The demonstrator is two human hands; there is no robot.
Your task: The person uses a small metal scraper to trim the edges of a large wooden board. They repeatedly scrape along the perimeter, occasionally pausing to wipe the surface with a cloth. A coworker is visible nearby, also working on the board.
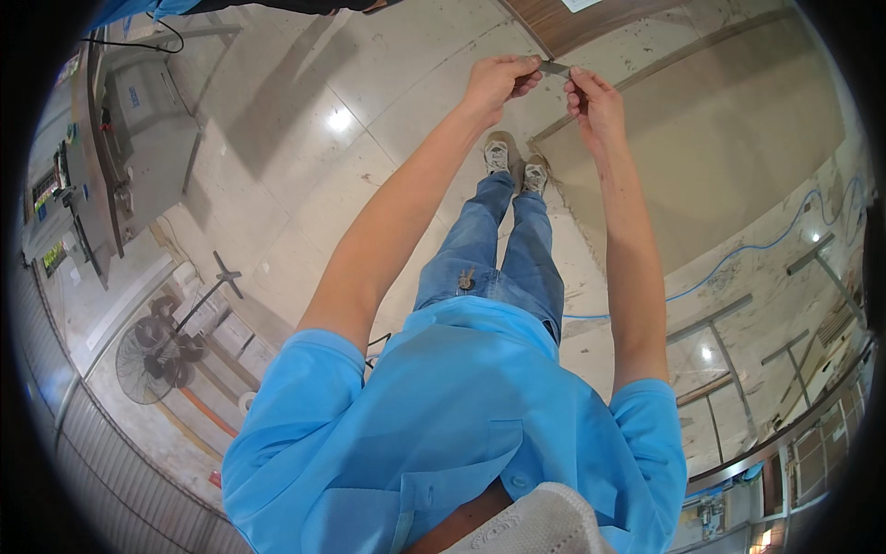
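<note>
Both my arms are stretched out ahead at the top of the view. My left hand [496, 90] pinches one end of a short, flat, dark grey strip [554, 68], with thumb on top and fingers curled under. At the strip's other end, my right hand [598, 108] grips it between thumb and fingertips. What exactly the strip is I cannot make out. It is held just short of the corner of a brown wood-grain board [591, 26], which has a white paper on it.
A large beige sheet [701, 138] lies to the right, with a blue hose [738, 251] running past it. Metal stands [720, 337] are at lower right. A workbench [103, 166] and a pedestal fan [152, 355] stand at left. My shoes [498, 155] are on the tiled floor.
</note>
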